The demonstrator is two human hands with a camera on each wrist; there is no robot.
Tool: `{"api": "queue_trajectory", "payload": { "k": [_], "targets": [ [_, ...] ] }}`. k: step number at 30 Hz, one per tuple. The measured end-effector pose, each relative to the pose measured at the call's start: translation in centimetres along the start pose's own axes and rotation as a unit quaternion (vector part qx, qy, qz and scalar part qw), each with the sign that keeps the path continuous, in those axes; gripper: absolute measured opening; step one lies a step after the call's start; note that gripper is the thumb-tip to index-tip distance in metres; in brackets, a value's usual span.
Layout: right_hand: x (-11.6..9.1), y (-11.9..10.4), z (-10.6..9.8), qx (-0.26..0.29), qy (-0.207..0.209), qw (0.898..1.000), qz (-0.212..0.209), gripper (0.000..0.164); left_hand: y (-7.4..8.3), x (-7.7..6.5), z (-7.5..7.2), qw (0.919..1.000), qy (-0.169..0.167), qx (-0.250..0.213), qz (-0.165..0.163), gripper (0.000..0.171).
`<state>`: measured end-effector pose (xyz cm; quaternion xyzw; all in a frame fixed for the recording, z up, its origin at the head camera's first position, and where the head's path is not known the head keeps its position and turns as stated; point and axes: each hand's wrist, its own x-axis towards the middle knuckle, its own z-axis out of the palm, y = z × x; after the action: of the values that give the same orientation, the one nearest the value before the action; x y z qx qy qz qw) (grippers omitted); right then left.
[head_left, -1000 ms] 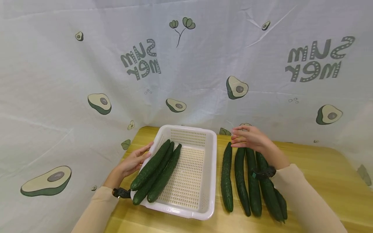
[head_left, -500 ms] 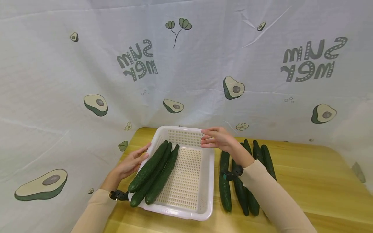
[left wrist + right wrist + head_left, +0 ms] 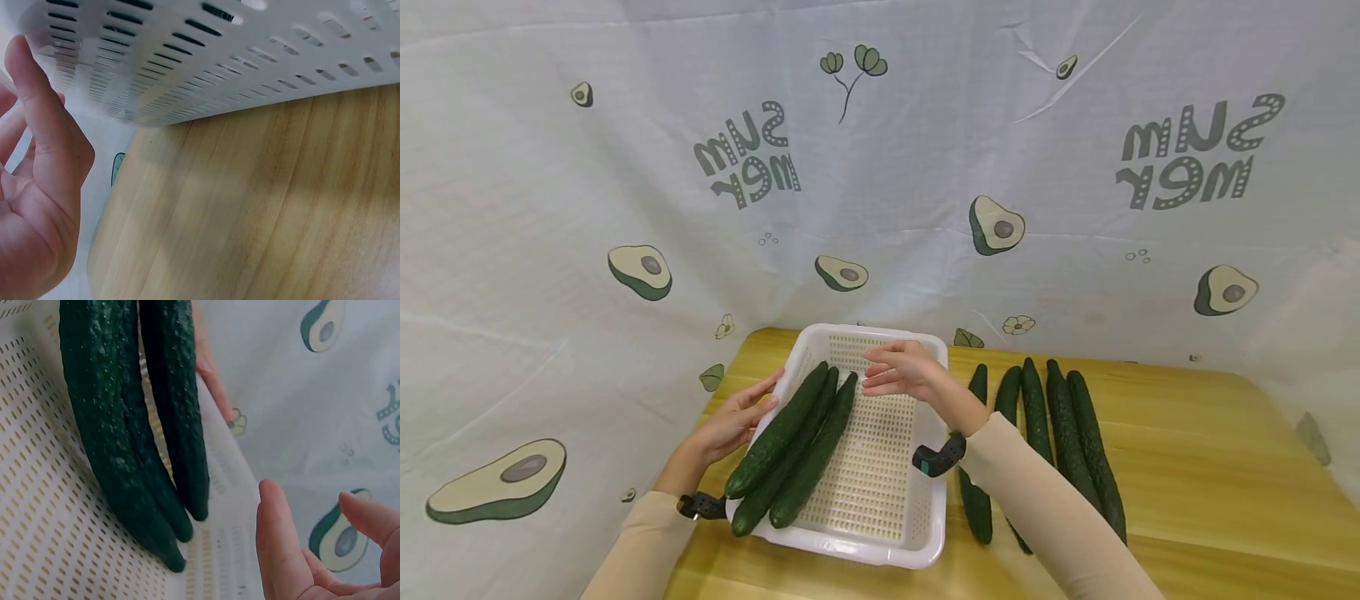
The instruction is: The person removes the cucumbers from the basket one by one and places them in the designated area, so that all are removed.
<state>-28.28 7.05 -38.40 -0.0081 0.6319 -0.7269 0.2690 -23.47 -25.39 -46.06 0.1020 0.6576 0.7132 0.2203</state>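
A white plastic basket (image 3: pixel 872 467) stands on the wooden table with three dark green cucumbers (image 3: pixel 820 446) lying lengthwise along its left side, their near ends over the front rim. My left hand (image 3: pixel 733 425) rests against the outside of the basket's left rim, its fingers fairly straight. In the left wrist view its thumb (image 3: pixel 28 72) lies along the slotted basket wall. My right hand (image 3: pixel 898 371) hovers over the basket's far part, right of the cucumbers' tips, with fingers spread loosely and nothing held. The right wrist view shows its thumb and finger apart, beside the cucumbers (image 3: pixel 125 456).
Several more cucumbers (image 3: pixel 1063 425) lie side by side on the table (image 3: pixel 1195 467) to the right of the basket, partly hidden under my right forearm. A white curtain (image 3: pixel 925 167) printed with avocados hangs behind and to the left of the table.
My right hand has moved left from above the cucumbers on the table to over the basket, empty throughout. My left hand has stayed at the rim. The view has shifted slightly.
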Motion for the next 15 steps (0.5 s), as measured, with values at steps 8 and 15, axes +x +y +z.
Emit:
{"api": "queue_trajectory", "payload": {
  "k": [8, 15],
  "targets": [
    [1.2, 1.5, 2.8, 0.005, 0.005, 1.0, 0.021, 0.046, 0.0, 0.0, 0.0, 0.9999, -0.002, -0.015, -0.003, 0.061],
    [1.8, 3.1, 4.5, 0.019, -0.016, 0.999, 0.022, 0.051, 0.0, 0.0, 0.1, 1.0, -0.004, -0.007, 0.002, 0.06]
  ]
}}
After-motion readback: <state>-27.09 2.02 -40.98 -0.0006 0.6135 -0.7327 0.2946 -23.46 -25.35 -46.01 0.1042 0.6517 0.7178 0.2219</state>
